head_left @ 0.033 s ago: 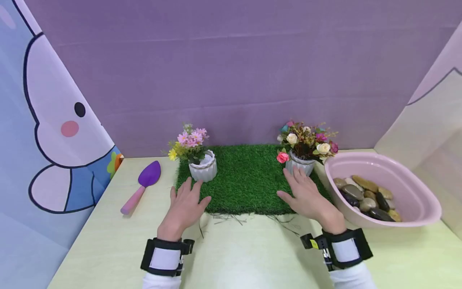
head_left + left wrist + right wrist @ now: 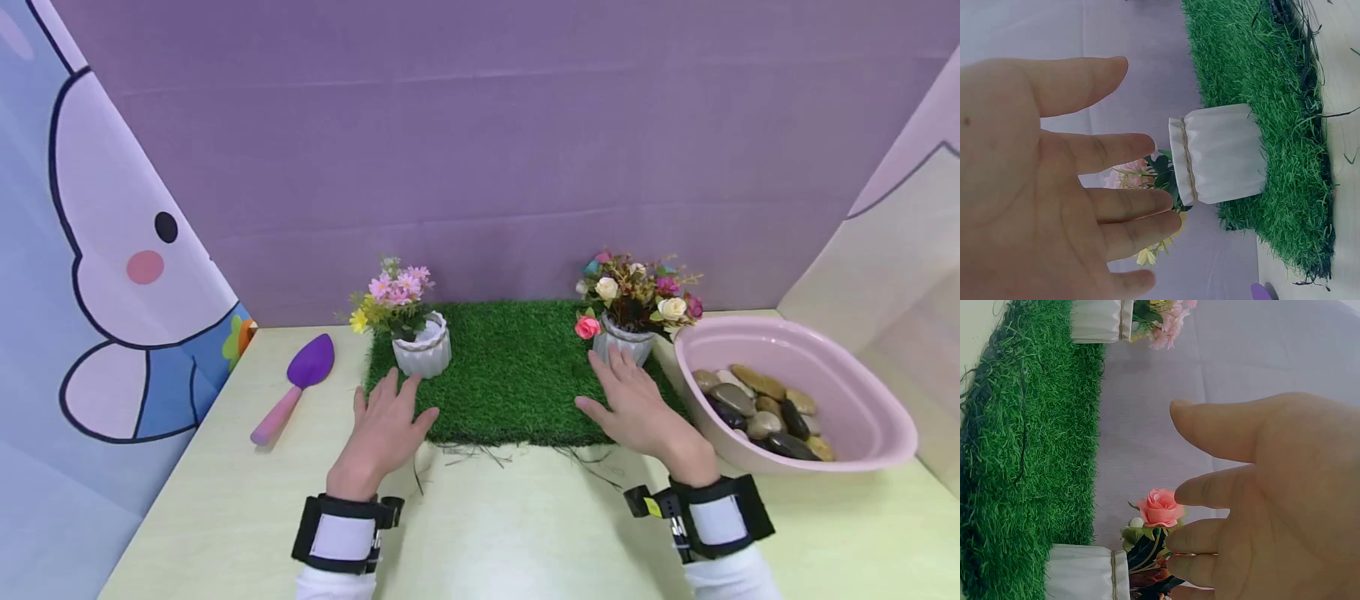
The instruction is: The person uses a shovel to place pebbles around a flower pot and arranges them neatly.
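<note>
My left hand (image 2: 382, 429), fingers straight and spread, hovers over the near left edge of a green artificial turf mat (image 2: 517, 375). Just beyond its fingertips stands a white flower pot (image 2: 425, 354) with twine round its rim and pink and yellow flowers (image 2: 397, 292). My right hand (image 2: 641, 404) is likewise spread, over the mat's right side. A second white pot (image 2: 622, 342) with mixed roses (image 2: 637, 292) stands past its fingertips. In the left wrist view a gap separates the fingers from the pot (image 2: 1225, 153). Both palms hold nothing.
A purple trowel (image 2: 310, 362) with a pink handle lies on the pale table (image 2: 210, 500) left of the mat. On the right, a pink basin (image 2: 855, 392) contains several smooth stones (image 2: 765, 423). Behind the mat rises a purple backdrop (image 2: 487, 167). Loose dark strands trail from the mat's front edge.
</note>
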`<state>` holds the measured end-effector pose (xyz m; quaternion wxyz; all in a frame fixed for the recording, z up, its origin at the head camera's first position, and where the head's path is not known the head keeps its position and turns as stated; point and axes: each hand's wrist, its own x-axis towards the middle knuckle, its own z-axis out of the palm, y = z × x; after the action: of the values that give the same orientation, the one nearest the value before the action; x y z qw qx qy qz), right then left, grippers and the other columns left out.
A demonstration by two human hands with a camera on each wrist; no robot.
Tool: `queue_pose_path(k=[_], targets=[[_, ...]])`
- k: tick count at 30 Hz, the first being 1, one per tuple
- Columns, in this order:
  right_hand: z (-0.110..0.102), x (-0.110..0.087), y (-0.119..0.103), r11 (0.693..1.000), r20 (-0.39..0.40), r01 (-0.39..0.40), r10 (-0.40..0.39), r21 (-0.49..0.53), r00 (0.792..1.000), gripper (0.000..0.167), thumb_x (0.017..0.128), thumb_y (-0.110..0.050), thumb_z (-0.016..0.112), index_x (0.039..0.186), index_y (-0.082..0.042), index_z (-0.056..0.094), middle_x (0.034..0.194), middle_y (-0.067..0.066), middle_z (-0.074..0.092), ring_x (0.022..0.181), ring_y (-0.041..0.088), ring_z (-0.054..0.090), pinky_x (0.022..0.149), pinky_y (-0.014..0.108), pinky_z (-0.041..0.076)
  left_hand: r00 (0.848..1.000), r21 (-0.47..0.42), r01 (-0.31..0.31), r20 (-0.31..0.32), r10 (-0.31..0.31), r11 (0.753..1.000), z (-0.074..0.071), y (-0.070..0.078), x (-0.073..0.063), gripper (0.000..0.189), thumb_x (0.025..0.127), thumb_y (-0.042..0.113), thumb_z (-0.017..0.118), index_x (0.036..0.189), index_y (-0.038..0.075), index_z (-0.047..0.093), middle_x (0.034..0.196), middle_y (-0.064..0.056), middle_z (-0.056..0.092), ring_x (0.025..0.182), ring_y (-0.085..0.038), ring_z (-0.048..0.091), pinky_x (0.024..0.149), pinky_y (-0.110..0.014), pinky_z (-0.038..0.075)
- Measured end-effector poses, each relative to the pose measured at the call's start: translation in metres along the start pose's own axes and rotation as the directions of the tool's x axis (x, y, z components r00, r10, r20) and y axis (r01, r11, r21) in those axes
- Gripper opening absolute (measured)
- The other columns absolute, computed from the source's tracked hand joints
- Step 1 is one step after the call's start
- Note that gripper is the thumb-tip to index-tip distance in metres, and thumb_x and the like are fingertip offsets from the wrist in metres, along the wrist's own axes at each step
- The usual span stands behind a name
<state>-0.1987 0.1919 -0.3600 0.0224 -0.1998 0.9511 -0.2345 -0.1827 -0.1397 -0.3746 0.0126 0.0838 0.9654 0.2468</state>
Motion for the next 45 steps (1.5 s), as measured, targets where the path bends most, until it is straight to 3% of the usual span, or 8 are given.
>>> queue_pose_path(k=[5,12,17,23,32,45], targets=[[-0.001,-0.001,0.0,1.0,-0.003,-0.001,0.001,-0.01,1.0,0.071,0.108,-0.029,0.052,0.158,0.011,0.021,0.16,0.042,0.003,0.149,0.057,0.002,0.119,0.069,0.008,1.0,0.004,-0.011,-0.009,0.011,1.0,0.0,0.0,0.001,0.06,0.106,0.026,0.056,0.154,-0.006,0.038,0.161,-0.037,0.02,0.15,-0.053,0.018,0.118,-0.072,-0.002],[-0.002,-0.002,0.002,1.0,-0.009,0.0,0.0,-0.018,1.0,0.07,0.109,-0.03,0.052,0.157,0.011,0.024,0.16,0.043,0.007,0.148,0.059,0.006,0.119,0.07,0.009,0.997,-0.003,-0.02,-0.071,0.02,1.0,-0.001,-0.006,0.005,0.055,0.106,0.023,0.056,0.151,-0.006,0.042,0.16,-0.035,0.026,0.15,-0.05,0.021,0.118,-0.071,0.002],[-0.003,-0.002,0.004,1.0,-0.01,-0.004,0.004,-0.021,1.0,0.068,0.109,-0.029,0.052,0.156,0.012,0.025,0.159,0.043,0.009,0.148,0.059,0.007,0.118,0.071,0.01,0.998,-0.008,-0.014,-0.063,0.014,1.0,0.003,-0.014,0.008,0.057,0.106,0.024,0.056,0.151,-0.007,0.041,0.16,-0.036,0.023,0.15,-0.051,0.019,0.119,-0.071,0.005],[-0.002,-0.004,0.006,1.0,-0.003,-0.013,0.013,-0.018,1.0,0.068,0.109,-0.03,0.052,0.156,0.011,0.025,0.158,0.044,0.01,0.147,0.06,0.008,0.117,0.072,0.012,1.0,-0.002,-0.005,-0.024,0.005,1.0,0.01,-0.022,0.012,0.055,0.107,0.02,0.054,0.153,-0.007,0.038,0.16,-0.039,0.018,0.15,-0.054,0.012,0.12,-0.069,0.008],[-0.004,-0.002,0.004,1.0,0.009,-0.019,0.019,-0.005,1.0,0.069,0.108,-0.029,0.052,0.157,0.011,0.024,0.159,0.044,0.009,0.148,0.06,0.006,0.117,0.072,0.011,0.995,0.015,0.064,0.078,-0.065,0.998,0.02,-0.027,0.019,0.057,0.11,0.016,0.046,0.158,-0.008,0.027,0.161,-0.042,0.005,0.15,-0.057,0.002,0.12,-0.068,0.005],[-0.01,-0.009,0.013,0.998,0.011,-0.051,0.051,-0.043,0.999,0.069,0.108,-0.029,0.054,0.154,0.014,0.028,0.157,0.045,0.013,0.146,0.061,0.01,0.116,0.073,0.015,0.976,0.023,0.106,0.189,-0.108,0.994,0.037,-0.035,0.025,0.061,0.109,0.019,0.046,0.161,-0.002,0.023,0.164,-0.036,0.007,0.15,-0.056,0.001,0.119,-0.071,0.006]])
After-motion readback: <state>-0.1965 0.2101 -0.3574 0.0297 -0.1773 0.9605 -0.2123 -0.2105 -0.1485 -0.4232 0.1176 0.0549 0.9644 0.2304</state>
